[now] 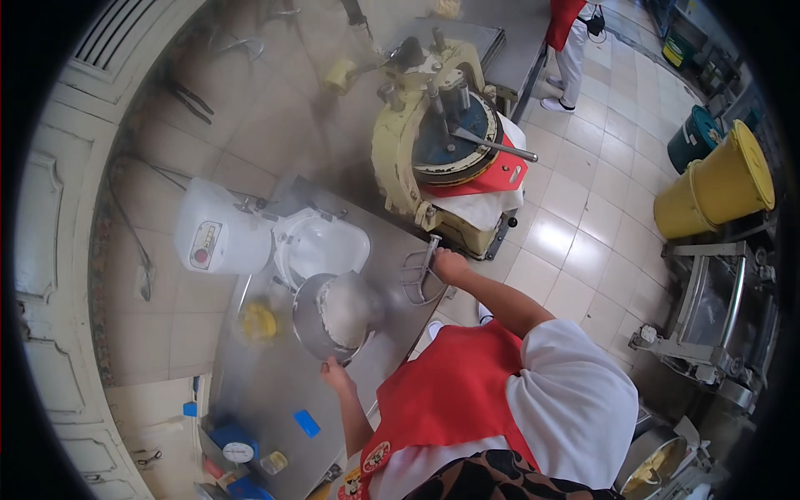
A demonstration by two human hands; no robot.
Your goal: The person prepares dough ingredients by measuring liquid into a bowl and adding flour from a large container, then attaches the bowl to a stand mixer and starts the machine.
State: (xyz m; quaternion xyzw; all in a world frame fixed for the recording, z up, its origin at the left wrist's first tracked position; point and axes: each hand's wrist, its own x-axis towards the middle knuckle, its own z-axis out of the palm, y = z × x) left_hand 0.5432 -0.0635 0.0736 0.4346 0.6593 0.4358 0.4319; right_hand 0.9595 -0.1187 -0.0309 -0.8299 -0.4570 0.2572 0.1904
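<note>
My right hand grips the top shaft of a metal paddle beater, held over the right edge of the steel table. My left hand has its fingers closed on the near rim or handle of a steel mixing bowl containing white powder. Just beyond the bowl stands a white stand mixer with a pale bowl guard. A yellow container sits left of the bowl.
Behind the table stands a cream-painted press machine with red cloth. Yellow bins and a metal machine are on the right. A scale sits at lower left. A person in white trousers stands at the back.
</note>
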